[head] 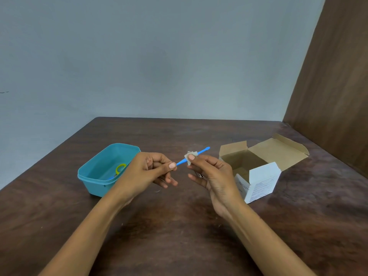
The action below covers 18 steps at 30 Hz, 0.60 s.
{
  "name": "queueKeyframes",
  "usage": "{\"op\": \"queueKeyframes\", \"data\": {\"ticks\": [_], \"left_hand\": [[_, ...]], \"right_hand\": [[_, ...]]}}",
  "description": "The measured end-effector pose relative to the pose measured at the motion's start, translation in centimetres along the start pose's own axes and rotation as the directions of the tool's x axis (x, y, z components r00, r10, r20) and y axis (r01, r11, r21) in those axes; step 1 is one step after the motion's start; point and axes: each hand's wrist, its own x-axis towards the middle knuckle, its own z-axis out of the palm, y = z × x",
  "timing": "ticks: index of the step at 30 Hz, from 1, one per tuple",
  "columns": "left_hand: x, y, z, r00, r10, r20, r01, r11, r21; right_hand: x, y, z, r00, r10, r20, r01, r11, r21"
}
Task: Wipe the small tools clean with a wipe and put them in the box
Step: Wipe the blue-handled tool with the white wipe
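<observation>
A thin blue tool (201,152) is held level above the table's middle. My left hand (151,172) pinches its near end between thumb and forefinger. My right hand (209,172) pinches a small white wipe (190,155) folded around the tool's shaft, with the far tip sticking out past it. A teal plastic tub (93,182) stands at the left, with a yellow-green ring tool (120,168) and another blue piece inside. To the right sits an open white cardboard box (258,182), flaps up, its inside brown and bare as far as I can see.
The dark wooden table (179,236) meets a grey wall behind and a brown wooden panel (334,96) at the right. A small metal item shows under my right hand's fingers, mostly hidden.
</observation>
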Motion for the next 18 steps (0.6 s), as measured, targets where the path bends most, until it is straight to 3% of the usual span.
{"op": "queueKeyframes", "data": {"ticks": [8,18], "left_hand": [[0.0,0.1,-0.9,1.000,0.002,-0.006,-0.002,1.000,0.012],[-0.1,0.1,-1.2,0.999,0.024,-0.028,-0.024,1.000,0.000]], "right_hand": [[0.2,-0.7,0.0,0.965,-0.192,-0.178,0.215,0.970,0.117],[0.4,-0.7,-0.3,0.965,-0.188,-0.180,0.211,0.971,0.116]]}}
